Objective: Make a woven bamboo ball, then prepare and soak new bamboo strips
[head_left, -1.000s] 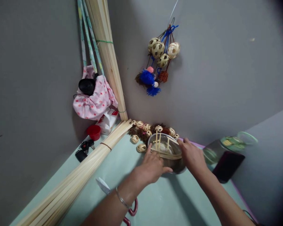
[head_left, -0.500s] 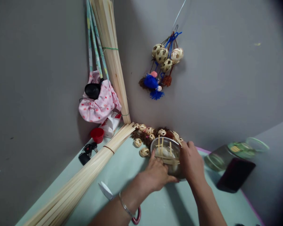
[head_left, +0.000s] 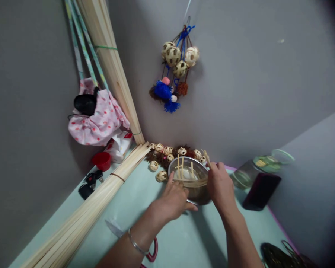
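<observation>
Between my hands, thin pale strips point(head_left: 194, 183) lie crosswise over a round metal bowl point(head_left: 199, 195), with several short strip ends standing up from them. My left hand point(head_left: 173, 200) grips the left end of these strips at the bowl's near left rim, its index finger raised and thumb pointing right. At the bowl's right side my right hand point(head_left: 220, 182) is closed around the strips, and strip ends poke out above its fist. The fingers' undersides are hidden. Small woven balls point(head_left: 162, 175) lie beside the bowl. Scissors point(head_left: 153, 250) lie partly under my left forearm.
A long bundle of strips point(head_left: 100, 197) crosses the table's left side. Keys point(head_left: 93, 178), a red cup point(head_left: 102, 160) and a tissue pack point(head_left: 119, 145) sit beyond it. At right, a phone point(head_left: 261, 191) leans against a jar point(head_left: 245, 174). Woven balls with tassels point(head_left: 173, 56) hang on the wall.
The camera view has shifted, so the scene sits further left. My right hand has tilted, and strip ends now stick up above it. My left hand stays at the bowl's near rim.
</observation>
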Tool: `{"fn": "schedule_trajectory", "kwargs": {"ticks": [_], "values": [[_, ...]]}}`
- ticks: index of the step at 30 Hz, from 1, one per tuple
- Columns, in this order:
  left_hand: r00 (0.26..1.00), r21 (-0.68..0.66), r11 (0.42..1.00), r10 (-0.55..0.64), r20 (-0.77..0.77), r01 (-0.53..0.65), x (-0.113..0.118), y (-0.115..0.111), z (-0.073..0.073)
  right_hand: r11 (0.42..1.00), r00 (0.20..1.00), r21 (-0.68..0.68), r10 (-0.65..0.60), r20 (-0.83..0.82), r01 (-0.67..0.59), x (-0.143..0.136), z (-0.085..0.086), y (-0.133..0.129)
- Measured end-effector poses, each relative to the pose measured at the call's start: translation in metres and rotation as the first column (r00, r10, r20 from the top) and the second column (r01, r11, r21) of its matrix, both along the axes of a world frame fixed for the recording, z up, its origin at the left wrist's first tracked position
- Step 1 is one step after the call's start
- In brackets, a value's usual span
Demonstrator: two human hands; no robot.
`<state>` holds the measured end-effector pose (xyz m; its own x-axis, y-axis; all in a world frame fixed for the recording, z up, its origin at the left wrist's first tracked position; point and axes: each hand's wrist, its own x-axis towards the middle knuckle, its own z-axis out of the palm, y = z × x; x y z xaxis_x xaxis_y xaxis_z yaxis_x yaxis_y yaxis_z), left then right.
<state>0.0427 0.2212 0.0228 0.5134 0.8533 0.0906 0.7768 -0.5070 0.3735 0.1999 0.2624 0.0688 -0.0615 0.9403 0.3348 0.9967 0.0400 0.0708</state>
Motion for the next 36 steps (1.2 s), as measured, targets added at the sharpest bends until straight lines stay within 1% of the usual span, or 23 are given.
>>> {"fn": "schedule_trajectory", "kwargs": {"ticks": [8,16,19,21,22,23,25,27,28,29,32,34,36], "values": [[1.0,-0.007,1.0,-0.019,-0.01,0.019,-0.001,0.0,0.0,1.0,0.996,-0.011,0.002,-0.086,-0.003,0.009,0.001,-0.001],[0.998,-0.046,0.999,-0.015,0.064,0.018,-0.001,-0.002,0.001,1.0,0.992,0.001,0.02,-0.124,-0.02,0.01,0.0,-0.001],[0.991,-0.073,0.997,-0.026,0.132,0.036,-0.004,-0.002,0.0,0.996,0.979,0.075,0.061,-0.197,-0.047,0.02,0.0,0.0],[0.978,-0.088,0.994,-0.049,0.205,0.069,-0.008,0.0,0.001,0.984,0.943,0.174,0.082,-0.321,-0.026,0.031,0.004,0.001],[0.966,-0.095,0.991,-0.066,0.25,0.092,-0.01,0.001,0.003,0.976,0.906,0.219,0.086,-0.413,0.007,0.038,0.006,0.001],[0.951,-0.1,0.988,-0.083,0.298,0.117,-0.013,0.002,0.006,0.968,0.85,0.247,0.091,-0.519,0.048,0.045,0.01,0.0],[0.912,-0.106,0.983,-0.093,0.4,0.147,-0.02,0.005,0.013,0.963,0.677,0.251,0.118,-0.726,0.101,0.057,0.021,-0.003],[0.864,-0.114,0.985,-0.057,0.5,0.13,-0.027,0.007,0.021,0.962,0.49,0.249,0.165,-0.856,0.111,0.064,0.032,-0.01],[0.837,-0.119,0.987,-0.022,0.547,0.104,-0.031,0.009,0.025,0.957,0.418,0.264,0.193,-0.887,0.119,0.065,0.038,-0.013],[0.807,-0.127,0.989,0.016,0.59,0.072,-0.034,0.01,0.028,0.947,0.366,0.29,0.223,-0.903,0.137,0.065,0.043,-0.017],[0.721,-0.171,0.985,0.123,0.682,-0.006,-0.042,0.011,0.033,0.892,0.278,0.387,0.319,-0.906,0.235,0.061,0.055,-0.026],[0.686,-0.221,0.975,0.158,0.71,0.004,-0.044,0.011,0.032,0.847,0.219,0.446,0.395,-0.892,0.288,0.058,0.059,-0.029],[0.658,-0.272,0.96,0.168,0.734,0.058,-0.042,0.011,0.029,0.813,0.136,0.48,0.462,-0.876,0.328,0.057,0.06,-0.029]]}}
